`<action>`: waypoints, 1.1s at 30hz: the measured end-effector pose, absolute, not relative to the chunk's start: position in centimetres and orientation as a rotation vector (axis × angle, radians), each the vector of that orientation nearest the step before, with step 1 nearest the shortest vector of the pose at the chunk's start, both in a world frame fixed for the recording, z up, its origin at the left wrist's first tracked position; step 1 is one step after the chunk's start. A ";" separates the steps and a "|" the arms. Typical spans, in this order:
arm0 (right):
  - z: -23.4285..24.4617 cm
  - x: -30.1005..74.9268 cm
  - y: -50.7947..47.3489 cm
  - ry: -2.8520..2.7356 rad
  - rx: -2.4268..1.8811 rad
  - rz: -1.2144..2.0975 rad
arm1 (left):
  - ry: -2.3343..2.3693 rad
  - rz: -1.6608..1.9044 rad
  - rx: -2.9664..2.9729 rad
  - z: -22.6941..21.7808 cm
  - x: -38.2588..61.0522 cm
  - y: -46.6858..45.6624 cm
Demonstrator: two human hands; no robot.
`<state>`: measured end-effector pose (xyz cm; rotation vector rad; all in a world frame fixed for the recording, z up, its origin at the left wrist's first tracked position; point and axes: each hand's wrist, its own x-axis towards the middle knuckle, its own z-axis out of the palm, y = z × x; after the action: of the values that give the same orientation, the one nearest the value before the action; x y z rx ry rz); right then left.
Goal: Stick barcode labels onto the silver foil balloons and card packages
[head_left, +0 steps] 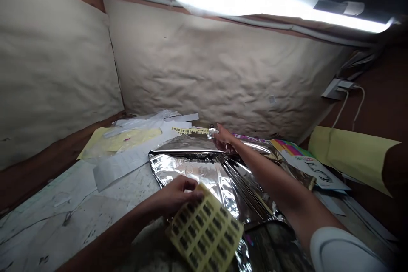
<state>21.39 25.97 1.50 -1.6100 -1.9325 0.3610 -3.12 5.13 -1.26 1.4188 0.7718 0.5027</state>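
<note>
My left hand point(180, 195) pinches the upper corner of a yellow sheet of stickers point(208, 233) with rows of dark rectangular labels. The sheet hangs tilted over the near side of shiny silver foil point(197, 174), which lies creased on the table. At the far edge of the foil, my right hand point(225, 137) is stretched out with its fingers curled round a bit of the foil; the fingertips are partly hidden. Just beyond that hand, another yellow strip with dark labels point(188, 131) lies flat.
Loose white papers point(124, 163) and a yellow sheet point(98, 142) lie on the left of the worn table point(95, 212). A colourful booklet point(314, 170) and a curled yellow sheet point(350, 155) are at right, below a socket point(339, 87) with cables. A paper-covered wall point(216, 68) closes the back.
</note>
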 end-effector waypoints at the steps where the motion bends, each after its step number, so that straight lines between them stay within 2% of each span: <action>1: 1.2 21.5 25.0 -1.936 -1.579 0.382 | 0.799 0.589 1.343 -1.4 -3.1 5.4; 5: 1.2 22.1 19.6 -1.947 -1.432 0.511 | 0.889 0.911 1.140 -2.0 -3.1 6.2; 7: 1.4 22.4 16.2 -1.956 -1.317 0.763 | 0.940 1.001 1.113 -2.2 -3.0 6.4; 10: 1.2 22.5 11.6 -1.806 -1.079 1.374 | 0.964 1.068 1.106 -2.4 -2.8 6.5; 12: 0.5 22.1 9.6 -1.658 -0.999 1.517 | 0.921 1.109 1.106 -2.2 -2.6 6.5; 19: -1.1 19.5 7.8 -1.642 -1.000 1.406 | 0.840 1.039 1.156 -1.5 -2.1 6.1; 27: -0.1 19.1 6.3 -1.974 -1.046 0.668 | 0.944 1.083 1.362 -1.2 -1.7 5.4; 33: 0.3 18.5 5.7 -2.033 -1.027 0.444 | 0.984 1.155 1.504 -0.5 -1.6 4.7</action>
<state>18.54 5.72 0.31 -1.0273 -2.0333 0.4444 -1.60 4.68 -0.52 1.5037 0.9838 1.1553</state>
